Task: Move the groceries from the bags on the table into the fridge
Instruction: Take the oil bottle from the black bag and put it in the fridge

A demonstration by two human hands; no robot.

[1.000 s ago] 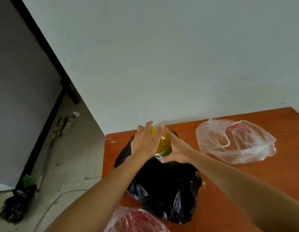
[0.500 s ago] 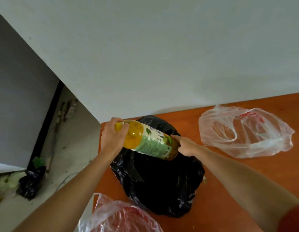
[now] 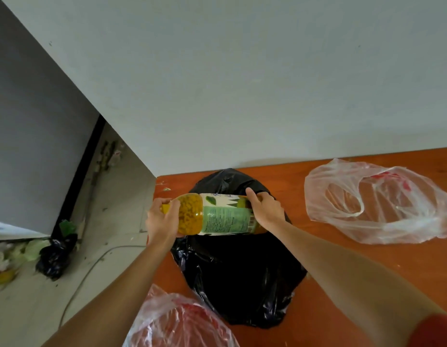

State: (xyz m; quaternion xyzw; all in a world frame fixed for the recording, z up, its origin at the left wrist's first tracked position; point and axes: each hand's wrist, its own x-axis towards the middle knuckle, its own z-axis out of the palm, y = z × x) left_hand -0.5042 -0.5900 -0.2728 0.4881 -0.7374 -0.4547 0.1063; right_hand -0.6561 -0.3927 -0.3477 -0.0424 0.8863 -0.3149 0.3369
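Note:
A plastic bottle with yellow contents and a green-and-white label lies on its side in the air above the black bag. My left hand grips its neck end at the left. My right hand grips its base end at the right. The black bag sits slumped on the orange table. A clear bag with red print lies at the table's right. Another clear bag with red contents sits at the near edge.
A pale wall rises right behind the table. Left of the table is bare floor with a cable, a small black rubbish bag and scraps beside a grey panel.
The bottle came up out of the black bag and turned onto its side. My left hand slid to its neck end and my right hand took the base end.

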